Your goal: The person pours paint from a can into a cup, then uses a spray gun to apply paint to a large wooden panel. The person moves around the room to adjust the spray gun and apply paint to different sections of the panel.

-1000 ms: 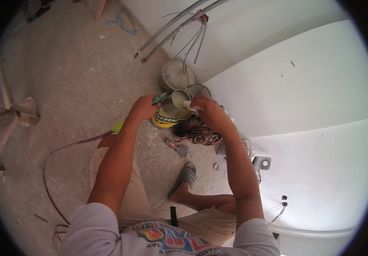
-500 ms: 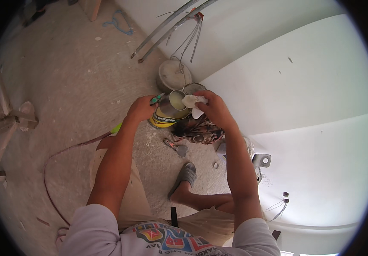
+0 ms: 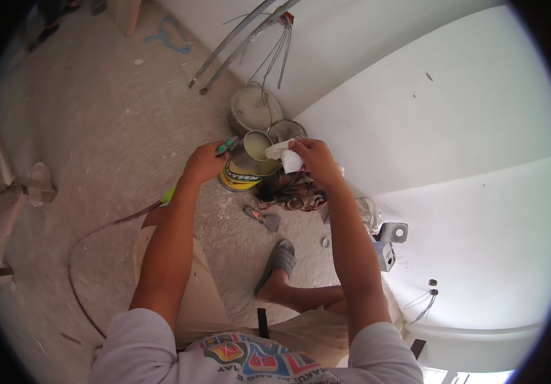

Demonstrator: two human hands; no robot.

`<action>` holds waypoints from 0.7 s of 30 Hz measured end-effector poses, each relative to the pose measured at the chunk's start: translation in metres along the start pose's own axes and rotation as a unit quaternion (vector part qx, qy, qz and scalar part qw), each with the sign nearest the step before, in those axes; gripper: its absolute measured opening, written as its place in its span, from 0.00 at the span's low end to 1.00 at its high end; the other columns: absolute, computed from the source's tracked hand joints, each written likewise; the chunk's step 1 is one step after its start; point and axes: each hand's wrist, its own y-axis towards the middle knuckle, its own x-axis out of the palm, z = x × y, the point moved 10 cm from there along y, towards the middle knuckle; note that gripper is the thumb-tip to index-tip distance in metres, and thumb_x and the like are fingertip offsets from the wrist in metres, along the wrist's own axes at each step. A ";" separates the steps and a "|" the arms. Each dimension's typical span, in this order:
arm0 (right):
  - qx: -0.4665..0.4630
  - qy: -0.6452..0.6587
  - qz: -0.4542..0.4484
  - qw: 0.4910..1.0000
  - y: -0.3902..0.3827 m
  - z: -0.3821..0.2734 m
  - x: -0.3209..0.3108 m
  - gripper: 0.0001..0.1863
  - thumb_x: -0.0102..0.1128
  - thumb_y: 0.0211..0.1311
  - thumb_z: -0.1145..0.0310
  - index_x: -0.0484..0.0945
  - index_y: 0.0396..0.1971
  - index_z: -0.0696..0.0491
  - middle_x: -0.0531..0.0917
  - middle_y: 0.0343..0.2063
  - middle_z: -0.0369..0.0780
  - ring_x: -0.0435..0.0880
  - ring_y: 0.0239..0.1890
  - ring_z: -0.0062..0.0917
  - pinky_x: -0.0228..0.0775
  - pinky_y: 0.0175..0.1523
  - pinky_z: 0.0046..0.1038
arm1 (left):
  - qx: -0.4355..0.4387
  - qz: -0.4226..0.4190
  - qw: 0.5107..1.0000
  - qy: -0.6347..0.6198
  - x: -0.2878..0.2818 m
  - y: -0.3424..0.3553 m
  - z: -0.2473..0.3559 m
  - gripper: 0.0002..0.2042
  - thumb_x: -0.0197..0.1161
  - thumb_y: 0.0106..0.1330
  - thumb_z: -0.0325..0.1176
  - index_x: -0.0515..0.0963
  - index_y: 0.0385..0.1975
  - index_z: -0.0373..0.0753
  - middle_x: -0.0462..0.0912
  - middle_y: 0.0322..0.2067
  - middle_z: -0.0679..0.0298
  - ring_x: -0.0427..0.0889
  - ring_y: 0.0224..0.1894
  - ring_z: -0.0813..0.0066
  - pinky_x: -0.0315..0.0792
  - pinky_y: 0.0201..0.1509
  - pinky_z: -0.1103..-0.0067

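Note:
A metal cup (image 3: 244, 160) with pale liquid inside is tilted over a yellow and black paint can (image 3: 235, 180) on the floor. My left hand (image 3: 205, 161) is closed at the cup's left side, its fingers partly hidden. A green and grey piece (image 3: 225, 146) sticks out by that hand; its kind is unclear. In my right hand (image 3: 314, 160) is a crumpled white cloth or paper (image 3: 292, 160), pinched, with one end at the cup's rim.
Behind the can stand a round-lidded bucket (image 3: 253, 109) and another container (image 3: 287, 130). A patterned cloth (image 3: 291, 193) and a putty knife (image 3: 262, 219) lie nearer. A hose (image 3: 106, 226) curves at left, beside a wooden stand (image 3: 16, 179). Metal pipes (image 3: 230, 41) lean by the white wall (image 3: 429, 128).
The whole view has shifted slightly. The white cloth or paper now hangs lower from my right hand, still by the rim. My left hand keeps its grip.

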 end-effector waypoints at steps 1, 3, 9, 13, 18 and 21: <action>-0.002 -0.027 0.013 1.000 0.000 0.001 -0.003 0.20 0.62 0.70 0.60 0.84 0.45 0.64 0.85 0.27 0.37 0.80 0.27 0.17 0.71 0.32 0.21 | 0.001 -0.002 1.000 -0.001 0.000 0.000 0.000 0.19 0.63 0.68 0.39 0.80 0.58 0.46 0.86 0.47 0.50 0.84 0.51 0.47 0.76 0.54 0.63; -0.007 -0.081 0.038 0.996 0.000 0.003 -0.009 0.20 0.62 0.69 0.60 0.85 0.44 0.65 0.84 0.26 0.37 0.80 0.26 0.17 0.70 0.30 0.21 | -0.005 -0.011 1.000 -0.003 0.001 0.001 -0.002 0.19 0.63 0.68 0.39 0.80 0.59 0.46 0.86 0.48 0.49 0.83 0.52 0.47 0.76 0.54 0.63; -0.073 -0.073 0.035 0.994 -0.008 -0.031 0.000 0.19 0.65 0.66 0.63 0.83 0.48 0.63 0.87 0.32 0.40 0.83 0.29 0.21 0.75 0.36 0.26 | -0.015 -0.020 1.000 0.004 -0.003 -0.004 0.004 0.19 0.63 0.68 0.38 0.80 0.59 0.45 0.85 0.49 0.49 0.83 0.53 0.46 0.75 0.55 0.62; -0.140 -0.198 0.027 0.970 -0.007 -0.034 0.003 0.18 0.65 0.64 0.66 0.81 0.50 0.61 0.86 0.35 0.41 0.83 0.35 0.22 0.76 0.43 0.28 | -0.004 -0.008 1.000 0.000 -0.001 -0.001 0.004 0.19 0.63 0.68 0.38 0.80 0.58 0.44 0.85 0.48 0.49 0.83 0.52 0.46 0.75 0.55 0.62; -0.116 -0.079 0.029 0.990 -0.014 -0.029 -0.004 0.18 0.65 0.63 0.71 0.78 0.51 0.62 0.85 0.39 0.41 0.83 0.40 0.22 0.75 0.47 0.26 | -0.029 -0.018 0.999 0.002 -0.006 -0.004 0.006 0.18 0.63 0.68 0.38 0.80 0.57 0.43 0.86 0.47 0.49 0.83 0.52 0.46 0.75 0.54 0.62; -0.106 -0.025 0.071 0.992 -0.010 0.011 -0.011 0.20 0.65 0.59 0.71 0.78 0.50 0.63 0.85 0.41 0.44 0.84 0.43 0.29 0.75 0.50 0.30 | -0.051 -0.016 0.999 -0.007 -0.009 -0.002 0.002 0.18 0.63 0.69 0.38 0.80 0.57 0.44 0.86 0.48 0.49 0.83 0.52 0.47 0.75 0.55 0.62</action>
